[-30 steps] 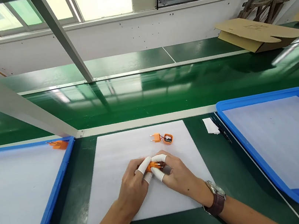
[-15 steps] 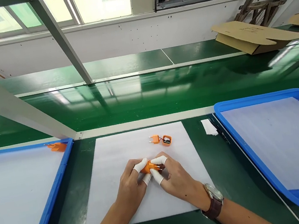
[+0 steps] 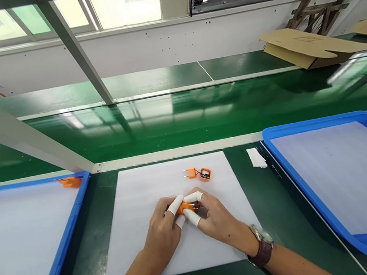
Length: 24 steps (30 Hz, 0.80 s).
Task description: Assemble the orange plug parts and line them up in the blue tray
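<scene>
Both my hands meet over a white sheet (image 3: 137, 195), closed on one small orange plastic part (image 3: 184, 207). White finger cots cover the thumbs and forefingers. My left hand (image 3: 162, 225) pinches the part's left side, while my right hand (image 3: 213, 213) grips its right end, where thin prongs stick out. Much of the part is hidden by the fingers, so I cannot tell its exact kind. Just beyond the hands lies an orange two-pin plug (image 3: 191, 173), joined by short dark wires to an open orange housing (image 3: 205, 174) with dark parts inside.
At left stands a blue-rimmed tray (image 3: 68, 228) with an orange piece (image 3: 70, 182) in its far corner. Another blue tray (image 3: 303, 202) is at right, beside a white slip (image 3: 256, 158) and a black pen-like tool (image 3: 269, 161). Cardboard (image 3: 311, 45) lies beyond the green belt (image 3: 200, 112).
My left fingers have shifted slightly and now cover more of the orange part's left side. The right hand stays almost in place, and the plug and housing lie as before.
</scene>
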Motion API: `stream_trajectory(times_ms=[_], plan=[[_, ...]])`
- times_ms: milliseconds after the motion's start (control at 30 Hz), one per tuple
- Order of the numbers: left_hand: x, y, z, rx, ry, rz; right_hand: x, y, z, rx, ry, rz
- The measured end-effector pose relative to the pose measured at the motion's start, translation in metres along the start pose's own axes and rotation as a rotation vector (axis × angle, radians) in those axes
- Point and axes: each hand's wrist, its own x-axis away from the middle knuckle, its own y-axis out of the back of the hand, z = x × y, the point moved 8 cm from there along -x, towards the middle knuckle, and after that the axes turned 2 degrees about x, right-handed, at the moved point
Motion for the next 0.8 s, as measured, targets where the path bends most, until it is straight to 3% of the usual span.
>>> stream_trajectory(times_ms=[133,267,367,600,700,800], plan=[[-0.002,0.002,0.017,0.115,0.156,0.079,-0.001,0.006,-0.006,-0.076,-0.069,0.011],[0.001,0.002,0.043,0.439,0.441,0.071,-0.001,0.014,-0.021,-0.260,-0.176,-0.014],[0.006,-0.001,0.056,0.635,0.617,0.038,-0.001,0.016,-0.022,-0.177,-0.145,-0.043],[0.004,0.000,0.052,0.678,0.596,-0.066,0.003,0.009,0.003,0.107,0.090,-0.032],[0.001,0.028,0.054,0.538,0.531,-0.186,0.007,0.004,0.006,0.167,0.166,-0.004],[0.001,0.091,0.057,0.217,0.475,-0.360,0.011,0.001,0.005,0.198,0.220,0.009]])
